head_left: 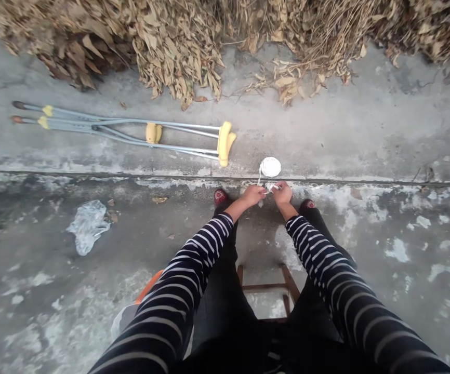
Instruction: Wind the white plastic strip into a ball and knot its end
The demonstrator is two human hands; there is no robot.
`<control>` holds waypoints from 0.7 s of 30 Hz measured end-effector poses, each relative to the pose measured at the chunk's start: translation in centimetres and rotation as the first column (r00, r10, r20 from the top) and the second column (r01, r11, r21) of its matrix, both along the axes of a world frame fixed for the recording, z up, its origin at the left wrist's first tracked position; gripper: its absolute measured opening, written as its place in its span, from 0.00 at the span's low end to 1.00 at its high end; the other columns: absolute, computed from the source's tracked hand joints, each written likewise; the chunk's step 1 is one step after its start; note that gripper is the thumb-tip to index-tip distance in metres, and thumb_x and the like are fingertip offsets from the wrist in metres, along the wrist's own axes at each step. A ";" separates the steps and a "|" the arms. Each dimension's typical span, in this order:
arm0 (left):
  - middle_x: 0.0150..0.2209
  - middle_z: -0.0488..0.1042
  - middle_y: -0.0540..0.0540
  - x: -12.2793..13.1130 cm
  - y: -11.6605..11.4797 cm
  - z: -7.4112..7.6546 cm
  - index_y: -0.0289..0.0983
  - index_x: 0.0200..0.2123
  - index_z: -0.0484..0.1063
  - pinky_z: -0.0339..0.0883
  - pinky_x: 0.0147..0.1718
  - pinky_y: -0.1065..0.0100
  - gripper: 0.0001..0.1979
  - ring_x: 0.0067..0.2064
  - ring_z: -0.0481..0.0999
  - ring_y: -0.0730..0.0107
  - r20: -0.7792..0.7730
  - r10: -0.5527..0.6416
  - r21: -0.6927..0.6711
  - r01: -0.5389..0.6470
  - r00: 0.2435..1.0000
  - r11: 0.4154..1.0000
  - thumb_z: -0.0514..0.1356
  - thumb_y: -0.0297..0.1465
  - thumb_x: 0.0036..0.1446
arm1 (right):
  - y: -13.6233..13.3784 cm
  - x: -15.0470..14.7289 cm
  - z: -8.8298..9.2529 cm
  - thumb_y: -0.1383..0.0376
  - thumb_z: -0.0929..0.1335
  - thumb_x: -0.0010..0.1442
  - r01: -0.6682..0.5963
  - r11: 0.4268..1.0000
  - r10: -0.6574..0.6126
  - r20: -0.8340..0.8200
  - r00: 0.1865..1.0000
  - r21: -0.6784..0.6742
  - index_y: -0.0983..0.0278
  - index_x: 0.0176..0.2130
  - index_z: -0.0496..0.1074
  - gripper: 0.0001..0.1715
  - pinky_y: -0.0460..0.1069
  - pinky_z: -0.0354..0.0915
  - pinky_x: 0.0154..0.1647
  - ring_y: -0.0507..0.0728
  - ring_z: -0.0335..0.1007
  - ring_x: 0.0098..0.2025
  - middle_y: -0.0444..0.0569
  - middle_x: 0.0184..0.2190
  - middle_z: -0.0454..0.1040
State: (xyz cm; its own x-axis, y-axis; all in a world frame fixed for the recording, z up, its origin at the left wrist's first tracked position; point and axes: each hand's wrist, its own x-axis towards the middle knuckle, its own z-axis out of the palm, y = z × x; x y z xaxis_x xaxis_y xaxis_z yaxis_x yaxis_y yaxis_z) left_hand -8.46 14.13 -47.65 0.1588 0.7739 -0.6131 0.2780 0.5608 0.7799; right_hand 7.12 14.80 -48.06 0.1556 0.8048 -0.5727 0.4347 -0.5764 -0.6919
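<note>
A round white ball of cord (270, 167) rests on the concrete just beyond my hands. From its left side a strand runs down to my left hand (253, 195), whose fingers are pinched on the white cord. My right hand (282, 192) is also closed on the cord, a short distance to the right. Between the two hands lies a small white bundle of cord (270, 186). Its details are too small to make out.
Crutches with yellow pads (225, 144) lie at the upper left. Dry leaves (182, 52) line the top. A clear plastic bag (88, 227) is on the ground at left. A wooden stool frame (266, 286) shows between my legs. A low ledge edge (365, 181) crosses the view.
</note>
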 end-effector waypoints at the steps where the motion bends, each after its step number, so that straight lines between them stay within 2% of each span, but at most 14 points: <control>1: 0.22 0.73 0.50 0.2 0.3 0.1 0.37 0.21 0.75 0.68 0.41 0.69 0.07 0.36 0.76 0.65 -0.018 -0.023 0.024 0.023 1.000 0.999 0.70 0.24 0.45 | 0.0 0.2 0.0 0.69 0.69 0.52 0.007 1.000 -0.006 0.028 1.000 -0.020 0.60 0.31 0.68 0.06 0.57 0.68 0.59 0.65 0.75 0.56 0.54 0.40 0.81; 3: 0.21 0.71 0.50 0.6 1.0 0.1 0.38 0.18 0.73 0.65 0.40 0.69 0.10 0.36 0.74 0.65 -0.032 -0.055 0.057 0.057 0.998 0.997 0.68 0.23 0.46 | 0.1 0.3 0.0 0.73 0.70 0.49 -0.005 0.997 0.007 0.027 1.000 -0.075 0.60 0.29 0.69 0.09 0.56 0.65 0.62 0.65 0.73 0.59 0.54 0.42 0.81; 5: 0.20 0.69 0.50 0.8 1.8 0.0 0.37 0.16 0.72 0.63 0.39 0.70 0.11 0.34 0.72 0.67 -0.026 -0.072 0.067 0.073 0.997 0.995 0.67 0.22 0.46 | 0.4 0.2 -0.2 0.77 0.71 0.45 -0.044 0.988 0.039 -0.035 0.999 -0.150 0.60 0.25 0.68 0.13 0.54 0.66 0.61 0.64 0.75 0.56 0.52 0.38 0.81; 9: 0.21 0.71 0.51 0.7 3.2 -1.0 0.35 0.20 0.76 0.62 0.38 0.70 0.06 0.30 0.69 0.71 0.024 -0.050 0.036 0.049 0.998 0.998 0.67 0.22 0.46 | 1.4 0.4 -0.8 0.79 0.73 0.44 -0.101 0.935 0.011 -0.258 0.966 -0.339 0.61 0.23 0.69 0.16 0.54 0.74 0.48 0.58 0.77 0.36 0.46 0.25 0.76; 12: 0.25 0.76 0.50 0.4 3.7 -2.1 0.33 0.25 0.79 0.65 0.38 0.70 0.02 0.30 0.71 0.73 0.075 0.026 -0.021 -0.024 0.997 0.999 0.69 0.24 0.46 | 1.6 1.4 -1.4 0.76 0.75 0.48 -0.086 0.904 -0.110 -0.421 0.901 -0.419 0.61 0.27 0.72 0.12 0.52 0.76 0.38 0.55 0.74 0.28 0.43 0.24 0.76; 16: 0.30 0.80 0.47 0.8 3.6 -3.6 0.32 0.30 0.79 0.70 0.42 0.66 0.09 0.31 0.75 0.73 0.130 0.172 -0.093 -0.161 0.976 0.983 0.72 0.31 0.47 | 0.6 2.2 -2.4 0.73 0.74 0.51 0.078 0.915 -0.305 -0.554 0.775 -0.395 0.59 0.34 0.73 0.12 0.47 0.76 0.36 0.52 0.76 0.31 0.43 0.30 0.80; 21: 0.35 0.82 0.42 2.2 3.1 -5.3 0.31 0.35 0.79 0.74 0.47 0.62 0.10 0.36 0.80 0.70 0.202 0.295 -0.170 -0.263 0.934 0.950 0.71 0.30 0.50 | -0.2 1.4 -4.7 0.70 0.74 0.53 0.344 0.891 -0.453 -0.609 0.651 -0.296 0.57 0.39 0.73 0.14 0.44 0.76 0.42 0.50 0.78 0.38 0.42 0.39 0.82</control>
